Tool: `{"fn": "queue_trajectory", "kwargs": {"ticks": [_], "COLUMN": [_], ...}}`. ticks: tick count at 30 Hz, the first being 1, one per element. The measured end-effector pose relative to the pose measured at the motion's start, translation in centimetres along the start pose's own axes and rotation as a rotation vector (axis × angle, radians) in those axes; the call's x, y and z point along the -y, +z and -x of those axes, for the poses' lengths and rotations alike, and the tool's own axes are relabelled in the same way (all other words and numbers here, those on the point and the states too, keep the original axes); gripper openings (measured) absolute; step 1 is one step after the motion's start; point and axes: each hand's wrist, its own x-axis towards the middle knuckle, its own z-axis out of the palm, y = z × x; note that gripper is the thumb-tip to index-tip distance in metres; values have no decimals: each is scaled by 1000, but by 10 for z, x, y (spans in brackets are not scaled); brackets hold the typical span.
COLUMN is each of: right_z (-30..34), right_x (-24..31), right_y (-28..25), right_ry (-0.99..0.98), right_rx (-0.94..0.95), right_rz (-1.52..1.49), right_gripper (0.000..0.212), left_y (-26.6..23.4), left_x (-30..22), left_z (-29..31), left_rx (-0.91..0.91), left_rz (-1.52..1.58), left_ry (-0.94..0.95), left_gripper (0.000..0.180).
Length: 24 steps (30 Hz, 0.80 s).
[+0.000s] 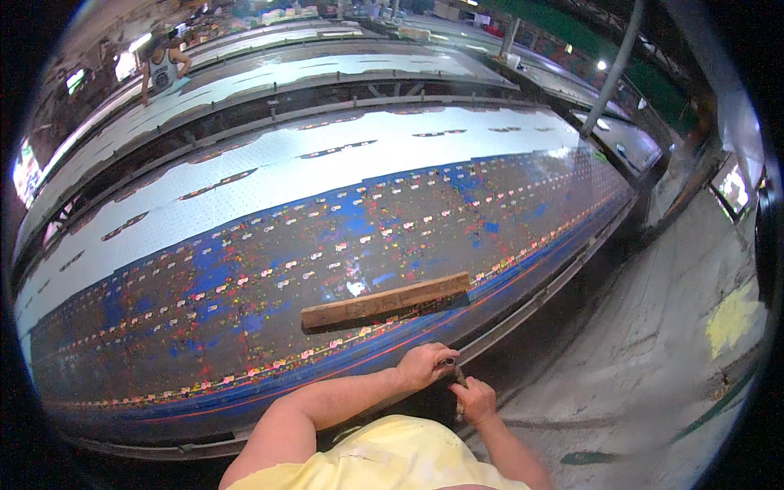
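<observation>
one long dark table point(408, 260), speckled with colour, stretches beyond the fingers and off to both sides. one white sheet point(278, 181) covers its half farther from them. one other person point(163, 72) is well apart from them, far ahead and left. one wooden bar point(384, 300) lies on the table just ahead of the fingers, reaching left. two hands, the left hand point(425, 366) and right hand point(476, 401), have fingers clamped on one small metallic piece point(459, 375) between them; its kind is unclear.
</observation>
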Motion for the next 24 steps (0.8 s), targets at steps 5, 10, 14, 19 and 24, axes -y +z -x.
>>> {"fn": "queue_trajectory", "kwargs": {"ticks": [5,10,14,19,24], "right_z": [2,-37,-75,-101,-128], "right_x": [0,13,18,1,-17], "right_y": [-15,-34,-41,-34,-36], "right_ry": [-52,120,85,37,-65], "right_rx": [-273,-360,-287,-183,-172], "right_rz": [-159,-208,-347,-364,-561], "right_gripper": [36,44,46,45,48], "left_y": [-1,-5,-6,-20,-45], "left_x": [-11,-13,-8,3,-6], "left_z": [-3,-4,-5,-7,-22], "left_rx": [-102,-160,-162,-111,-88], "left_rz": [-15,-17,-30,-114,-236], "left_ry": [117,93,137,68,108], "left_gripper": [43,49,51,58,58]}}
